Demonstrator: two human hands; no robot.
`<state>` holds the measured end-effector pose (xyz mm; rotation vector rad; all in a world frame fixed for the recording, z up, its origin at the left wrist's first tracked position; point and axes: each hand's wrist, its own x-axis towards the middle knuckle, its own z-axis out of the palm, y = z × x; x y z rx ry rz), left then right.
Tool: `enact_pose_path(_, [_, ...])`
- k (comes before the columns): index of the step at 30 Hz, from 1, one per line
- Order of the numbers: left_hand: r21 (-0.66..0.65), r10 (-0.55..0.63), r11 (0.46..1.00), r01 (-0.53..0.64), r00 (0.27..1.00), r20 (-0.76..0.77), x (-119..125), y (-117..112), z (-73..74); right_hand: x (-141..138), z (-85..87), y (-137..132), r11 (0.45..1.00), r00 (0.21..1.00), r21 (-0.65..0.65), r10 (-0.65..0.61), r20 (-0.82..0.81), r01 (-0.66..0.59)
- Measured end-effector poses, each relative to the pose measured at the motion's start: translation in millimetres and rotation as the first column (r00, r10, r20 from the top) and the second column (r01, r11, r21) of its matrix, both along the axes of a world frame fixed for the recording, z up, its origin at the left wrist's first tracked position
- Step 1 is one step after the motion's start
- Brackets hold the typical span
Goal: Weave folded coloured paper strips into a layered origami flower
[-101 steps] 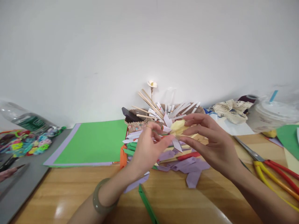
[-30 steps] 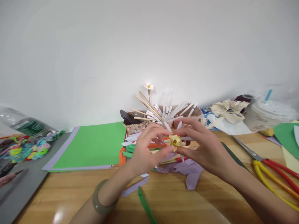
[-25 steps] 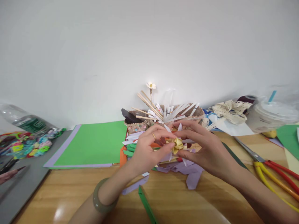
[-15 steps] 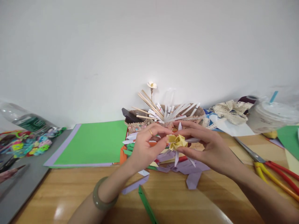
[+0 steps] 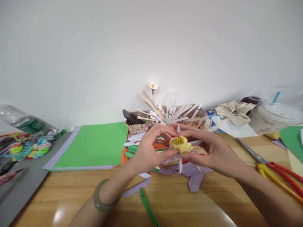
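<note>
Both hands hold one small folded paper flower (image 5: 181, 144), yellow in the middle with thin white pointed petals sticking out around it. My left hand (image 5: 148, 151), with a ring and a green bangle at the wrist, pinches the flower's left side. My right hand (image 5: 209, 149) cups it from the right and below, fingers curled on the petals. The flower hangs above a heap of purple, green and orange paper strips (image 5: 189, 171) on the wooden table (image 5: 71, 195).
A basket of wooden sticks and white paper rolls (image 5: 165, 115) stands behind the hands. Green paper sheet (image 5: 94, 143) lies left, a plastic bottle (image 5: 23, 123) and colourful rings (image 5: 26, 146) far left. Scissors with red and yellow handles (image 5: 272, 168), lace (image 5: 233, 112) and a lidded cup (image 5: 272, 116) are right.
The flat yellow paper has become a tight rolled centre between my fingers. The flower has turned so its yellow face shows, and both hands shifted slightly lower.
</note>
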<state>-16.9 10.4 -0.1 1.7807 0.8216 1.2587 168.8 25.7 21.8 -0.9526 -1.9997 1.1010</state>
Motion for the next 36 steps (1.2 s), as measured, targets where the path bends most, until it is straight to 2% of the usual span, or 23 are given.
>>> enact_pose_path(5, [-0.076,-0.015,0.997,0.023,0.995,0.097,1.5,0.3,-3.9,0.1,-1.4,-0.1,0.997,0.999,0.076,-0.029,0.027,0.027])
enact_pose_path(11, [-0.136,0.032,0.991,0.003,0.968,0.25,5.4,3.7,-6.2,-2.1,-3.9,1.6,0.998,1.0,0.059,-0.015,-0.008,0.015])
enact_pose_path(14, [-0.09,0.084,0.994,-0.063,0.963,0.255,8.0,3.4,-8.4,-0.7,-9.6,3.7,0.995,0.999,0.098,-0.026,-0.028,0.029])
enact_pose_path(17, [0.035,0.119,0.991,-0.13,0.97,0.21,9.4,2.0,-10.2,0.9,-15.9,4.6,0.975,0.998,0.214,-0.062,0.002,0.06])
enact_pose_path(20, [0.157,0.16,0.969,-0.191,0.968,0.191,9.7,0.7,-10.6,0.8,-18.3,2.5,0.908,0.992,0.414,-0.102,0.08,0.06])
enact_pose_path(23, [0.274,0.2,0.931,-0.241,0.965,0.171,9.1,-0.3,-9.9,-1.1,-15.1,-0.9,0.803,0.974,0.596,-0.156,0.164,0.028])
enact_pose_path(27, [0.451,0.262,0.847,-0.282,0.959,0.108,8.3,-1.2,-9.3,-3.9,-7.1,-4.1,0.567,0.934,0.823,-0.314,0.174,0.037])
enact_pose_path(29, [0.513,0.299,0.804,-0.3,0.95,0.087,8.6,-1.6,-9.6,-4.5,-4.2,-5.2,0.465,0.909,0.884,-0.388,0.152,0.051])
enact_pose_path(31, [0.551,0.329,0.774,-0.312,0.942,0.072,9.5,-2.5,-10.1,-4.5,-3.4,-6.3,0.427,0.901,0.904,-0.405,0.156,0.035])
enact_pose_path(33, [0.576,0.341,0.757,-0.308,0.938,0.054,10.7,-3.6,-10.0,-4.1,-4.7,-7.1,0.445,0.905,0.895,-0.373,0.202,-0.016])
enact_pose_path(34, [0.589,0.343,0.753,-0.294,0.939,0.029,11.3,-4.2,-9.6,-3.9,-5.9,-7.4,0.439,0.909,0.898,-0.363,0.206,-0.028])
enact_pose_path(36, [0.623,0.366,0.734,-0.268,0.93,-0.03,12.0,-5.3,-8.1,-3.6,-8.8,-7.9,0.46,0.919,0.887,-0.337,0.203,-0.028])
